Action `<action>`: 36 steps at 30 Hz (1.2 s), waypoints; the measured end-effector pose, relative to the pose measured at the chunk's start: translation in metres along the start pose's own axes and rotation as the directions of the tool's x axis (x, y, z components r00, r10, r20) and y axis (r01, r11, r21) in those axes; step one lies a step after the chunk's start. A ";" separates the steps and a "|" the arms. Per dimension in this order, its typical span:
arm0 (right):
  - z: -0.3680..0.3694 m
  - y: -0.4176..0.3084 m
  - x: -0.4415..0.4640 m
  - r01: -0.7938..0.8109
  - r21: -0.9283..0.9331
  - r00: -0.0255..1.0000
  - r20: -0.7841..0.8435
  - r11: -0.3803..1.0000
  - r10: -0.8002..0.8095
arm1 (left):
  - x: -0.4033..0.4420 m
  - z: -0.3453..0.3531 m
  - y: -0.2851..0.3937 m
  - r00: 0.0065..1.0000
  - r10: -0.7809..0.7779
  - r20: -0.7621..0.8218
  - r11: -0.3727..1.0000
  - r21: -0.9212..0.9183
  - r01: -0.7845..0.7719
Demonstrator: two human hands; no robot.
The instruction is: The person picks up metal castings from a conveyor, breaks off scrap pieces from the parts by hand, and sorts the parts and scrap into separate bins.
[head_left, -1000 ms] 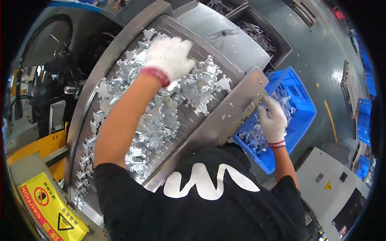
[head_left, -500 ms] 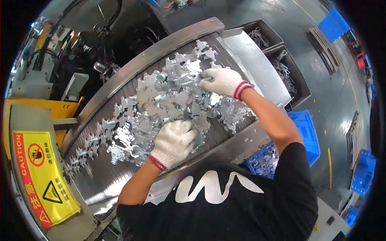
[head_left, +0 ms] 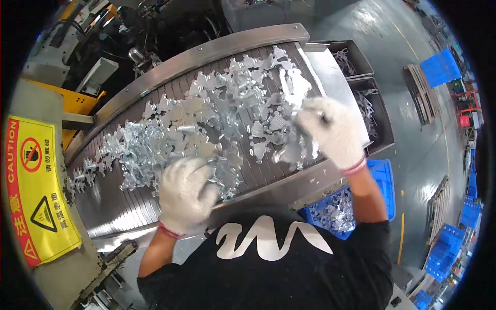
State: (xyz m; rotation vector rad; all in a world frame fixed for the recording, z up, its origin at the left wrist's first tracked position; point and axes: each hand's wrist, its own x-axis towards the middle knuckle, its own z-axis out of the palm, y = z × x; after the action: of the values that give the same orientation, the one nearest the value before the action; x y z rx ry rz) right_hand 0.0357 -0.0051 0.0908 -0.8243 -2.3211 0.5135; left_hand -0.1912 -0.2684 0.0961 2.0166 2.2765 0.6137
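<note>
Metal castings (head_left: 196,111) heaped, overlapping on slatted conveyor (head_left: 119,206), head view. Left hand (head_left: 187,194) held at heap's near side; right hand (head_left: 333,132) by castings near sloped plate (head_left: 336,77). Fingers curled on both; grip hidden, cannot be told. Risk judged: castings could be dragged over near rail (head_left: 310,178) if edges are snagged.

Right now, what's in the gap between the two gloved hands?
In the head view, shiny metal parts lie between the left hand and the right hand, with a bare strip of dark slatted belt showing among them.
</note>
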 end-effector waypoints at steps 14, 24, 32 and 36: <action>-0.010 0.009 -0.026 -0.319 0.542 0.939 0.292 0.777 0.181 | 0.070 0.090 0.036 0.867 -0.105 0.487 -0.412 -0.815 0.408; 0.049 -0.006 -0.035 -0.382 0.387 0.856 0.490 0.839 0.164 | 0.089 0.124 0.028 0.870 -0.414 0.269 0.118 -0.931 0.344; -0.001 0.074 -0.074 -0.290 -0.092 0.931 -0.259 0.953 0.258 | 0.110 0.126 0.032 0.976 -0.180 0.120 0.424 -0.886 0.187; -0.061 0.123 -0.143 -0.723 0.583 0.553 0.167 0.371 0.816 | 0.109 0.124 0.040 0.841 -0.036 0.539 -0.294 -0.810 0.507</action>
State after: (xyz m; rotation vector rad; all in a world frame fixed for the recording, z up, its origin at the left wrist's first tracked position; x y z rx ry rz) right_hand 0.2169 -0.0011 0.0104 -1.5342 -1.2967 1.4504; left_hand -0.1346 -0.1275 0.0199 0.4845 0.9456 1.2924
